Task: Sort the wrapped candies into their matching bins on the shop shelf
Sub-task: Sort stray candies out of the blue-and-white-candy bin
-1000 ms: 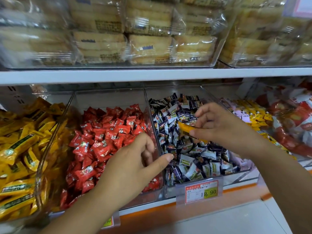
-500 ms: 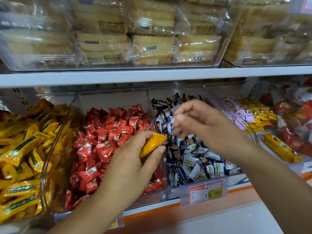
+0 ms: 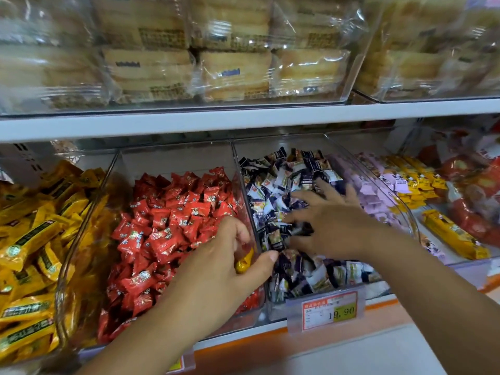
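While the person leaned toward the lower shelf, the left hand hung over the clear wall between two bins, its thumb and curled fingers closed round a single yellow candy. That candy sat in the grip just above the front corner of the red candy bin, close to the divider, with only its shiny end peeking out between thumb and fingers. To the left of the red pile, the heap of yellow candies in matching wrappers filled its own curved bin.

Over in the next bin, the right hand lay palm down on the dark and white candies, fingers spread wide and fairly straight. It was blurred, yet it looked open, and I could not make out any piece pinched in it.

A price tag was clipped to the front of that bin, on the orange edge of the shelf. Farther right were pink and yellow packets, a long yellow bar and red bags. On the upper shelf, clear-wrapped cakes stood stacked in rows.
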Demonstrator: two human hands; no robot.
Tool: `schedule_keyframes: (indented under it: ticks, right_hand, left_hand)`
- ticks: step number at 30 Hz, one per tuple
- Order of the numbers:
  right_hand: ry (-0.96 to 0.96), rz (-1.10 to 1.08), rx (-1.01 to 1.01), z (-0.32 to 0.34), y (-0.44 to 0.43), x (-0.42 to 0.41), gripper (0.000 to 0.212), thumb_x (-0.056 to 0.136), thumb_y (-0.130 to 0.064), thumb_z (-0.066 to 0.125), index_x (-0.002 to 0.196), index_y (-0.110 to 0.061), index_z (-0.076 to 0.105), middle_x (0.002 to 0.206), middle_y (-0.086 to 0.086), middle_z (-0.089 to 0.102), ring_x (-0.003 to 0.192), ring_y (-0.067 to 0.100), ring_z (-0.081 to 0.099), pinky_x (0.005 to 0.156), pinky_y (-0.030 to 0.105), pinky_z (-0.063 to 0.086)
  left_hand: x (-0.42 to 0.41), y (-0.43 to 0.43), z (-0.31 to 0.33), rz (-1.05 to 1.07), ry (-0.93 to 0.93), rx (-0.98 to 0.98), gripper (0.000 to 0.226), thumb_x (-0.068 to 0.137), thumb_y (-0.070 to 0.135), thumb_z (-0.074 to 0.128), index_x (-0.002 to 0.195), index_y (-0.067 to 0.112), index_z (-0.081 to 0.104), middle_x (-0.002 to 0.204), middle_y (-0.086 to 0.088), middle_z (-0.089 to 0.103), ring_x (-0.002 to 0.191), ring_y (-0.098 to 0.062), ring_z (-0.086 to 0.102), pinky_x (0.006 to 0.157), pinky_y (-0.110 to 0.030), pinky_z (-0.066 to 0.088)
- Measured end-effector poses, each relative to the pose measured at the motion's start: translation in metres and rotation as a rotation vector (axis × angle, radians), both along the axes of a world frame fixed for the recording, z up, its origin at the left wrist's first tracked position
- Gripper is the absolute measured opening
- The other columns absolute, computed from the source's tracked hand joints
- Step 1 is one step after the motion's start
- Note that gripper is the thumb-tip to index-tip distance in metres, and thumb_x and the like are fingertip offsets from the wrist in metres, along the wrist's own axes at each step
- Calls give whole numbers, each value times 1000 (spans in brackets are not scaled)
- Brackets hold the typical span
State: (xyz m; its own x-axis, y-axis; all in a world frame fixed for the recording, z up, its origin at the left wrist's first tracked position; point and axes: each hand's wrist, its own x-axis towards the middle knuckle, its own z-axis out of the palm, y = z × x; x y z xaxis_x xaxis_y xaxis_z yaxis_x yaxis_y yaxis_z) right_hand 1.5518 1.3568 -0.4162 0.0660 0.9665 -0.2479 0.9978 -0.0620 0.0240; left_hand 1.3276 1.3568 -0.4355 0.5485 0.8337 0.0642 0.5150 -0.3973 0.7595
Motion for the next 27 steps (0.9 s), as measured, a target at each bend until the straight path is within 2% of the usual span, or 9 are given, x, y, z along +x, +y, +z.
schedule_keyframes:
  ticks: [3, 6, 8, 12, 14, 16, 19, 24, 27]
  right_hand:
    - [31, -33, -103, 18, -7, 9, 39, 88, -67, 46, 125, -53, 51, 159, -20, 7, 148, 25, -7, 116, 58, -6]
    - [100, 2, 108, 26, -6, -2, 34, 91, -59, 47, 121, -45, 57, 148, -13, 38, 143, 26, 21, 116, 52, 15]
    - [152, 97, 242, 18, 1, -25, 43, 92, -52, 51, 133, -41, 47, 154, -11, 27, 147, 26, 10, 118, 54, 8]
    - [-25, 198, 22, -9, 13, -52, 75, 92, -44, 53, 152, -29, 11, 160, -8, -14, 144, 27, -26, 112, 64, -12]
    - [-50, 156, -2, -16, 17, -40, 66, 93, -54, 45, 150, -39, 16, 161, -9, -15, 143, 28, -28, 109, 66, -16]
    - [-46, 106, -2, -14, 18, -26, 54, 92, -63, 39, 143, -49, 27, 161, -10, -7, 145, 26, -25, 108, 68, -16]
    - [-2, 65, -36, -3, 14, -14, 46, 91, -65, 41, 136, -52, 38, 161, -13, 3, 146, 19, -20, 109, 65, -14]
    - [298, -5, -75, 36, -10, 6, 32, 92, -54, 52, 123, -56, 49, 154, -22, 20, 142, 3, 12, 115, 34, 15]
    - [258, -163, -95, 54, -25, 19, 61, 87, -58, 57, 142, -44, 34, 152, -9, 32, 129, 12, 41, 96, 25, 34]
  left_hand:
    - [1, 0, 0, -33, -2, -27, 44, 71, 78, 42, 92, 40, 33, 78, -5, 51, 63, -27, 56, 63, -50, 47]
    - [2, -1, 3, -55, -15, -44, 41, 71, 75, 42, 96, 45, 29, 79, 0, 49, 63, -25, 55, 62, -44, 47]
    - [4, -2, 5, -49, -38, -62, 45, 68, 74, 44, 102, 53, 23, 78, 4, 51, 63, -24, 56, 63, -44, 49]
    - [6, -2, 7, -5, -41, -89, 79, 61, 74, 46, 124, 72, -2, 93, 11, 55, 63, -18, 59, 69, -39, 55]
    - [5, -3, 9, -14, 20, -103, 91, 60, 76, 43, 128, 72, -17, 98, 14, 58, 61, -8, 58, 71, -29, 54]
    - [5, -4, 11, -25, 63, -110, 92, 61, 75, 41, 127, 72, -23, 93, -3, 62, 55, -13, 55, 72, -37, 53]
    - [6, -5, 13, -30, 80, -115, 88, 63, 75, 41, 121, 74, -26, 92, -1, 47, 65, -26, 59, 74, -43, 52]
    - [5, -3, 12, -27, 102, -109, 89, 59, 79, 38, 123, 75, -24, 104, -7, 61, 63, -23, 60, 75, -43, 54]
    - [5, -2, 9, -19, 103, -95, 90, 60, 80, 38, 125, 74, -24, 107, -15, 64, 62, -21, 58, 74, -44, 55]
